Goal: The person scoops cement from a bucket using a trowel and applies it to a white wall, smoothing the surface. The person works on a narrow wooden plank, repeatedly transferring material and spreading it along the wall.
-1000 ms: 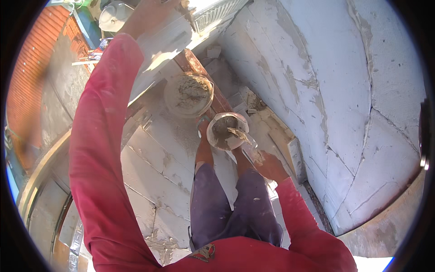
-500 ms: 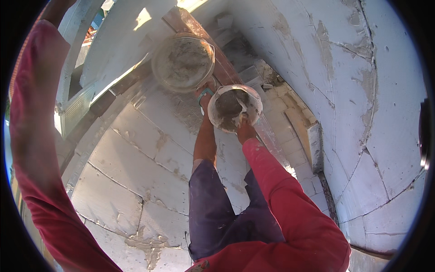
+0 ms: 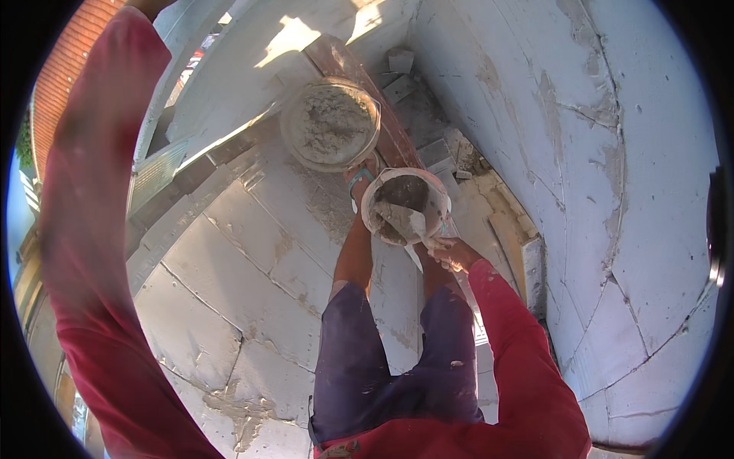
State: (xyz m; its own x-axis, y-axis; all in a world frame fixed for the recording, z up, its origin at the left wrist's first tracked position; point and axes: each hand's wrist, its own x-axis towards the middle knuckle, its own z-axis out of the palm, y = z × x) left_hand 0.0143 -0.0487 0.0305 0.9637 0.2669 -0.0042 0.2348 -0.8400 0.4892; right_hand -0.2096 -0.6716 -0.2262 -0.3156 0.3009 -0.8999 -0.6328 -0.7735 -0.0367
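My right hand [image 3: 453,254] is closed round the handle of a trowel at the near right rim of a small bucket [image 3: 443,200]. The mortar-smeared trowel blade [image 3: 417,222] reaches into this bucket, over grey wet mortar [image 3: 394,220] lying on its near side. Just beyond stands a larger round tub [image 3: 289,138] of thick, lumpy mortar [image 3: 332,122]. My left arm is raised along the left side. Only a bit of my left hand [image 3: 150,7] shows at the top edge; its fingers are out of the picture.
A reddish-brown plank [image 3: 386,126] runs diagonally behind both containers. Pale block wall [image 3: 520,138] with mortar-smeared joints rises at the right. Broken blocks [image 3: 440,153] and rubble lie at its foot. My sandalled foot [image 3: 359,177] stands between tub and bucket. An orange tiled roof [image 3: 73,69] shows far left.
My right hand has drawn back from inside the bucket to its near right rim, bringing the trowel blade into sight. The whole view has shifted slightly, and my left arm appears farther right.
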